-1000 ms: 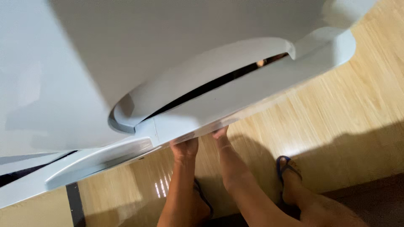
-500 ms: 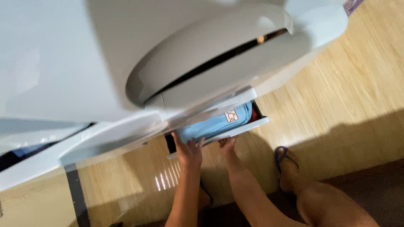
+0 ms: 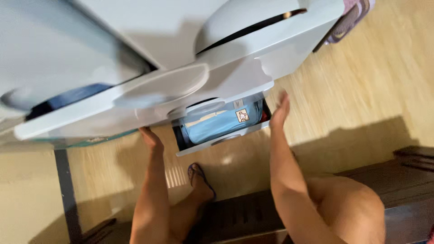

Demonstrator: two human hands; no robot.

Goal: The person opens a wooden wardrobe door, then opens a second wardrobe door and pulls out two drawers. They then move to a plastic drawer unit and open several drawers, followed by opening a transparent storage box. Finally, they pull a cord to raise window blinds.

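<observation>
A light wooden floor (image 3: 361, 90) is seen below. A dark strip (image 3: 63, 190) is set into it at left. A patterned mat (image 3: 350, 20) is placed at upper right.

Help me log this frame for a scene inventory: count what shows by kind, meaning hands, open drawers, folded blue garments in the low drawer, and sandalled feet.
Hands: 2, the left hand and the right hand
Open drawers: 1, the low white drawer
Folded blue garments: 1, the light blue garment
Sandalled feet: 1, the foot
Total: 5
</observation>
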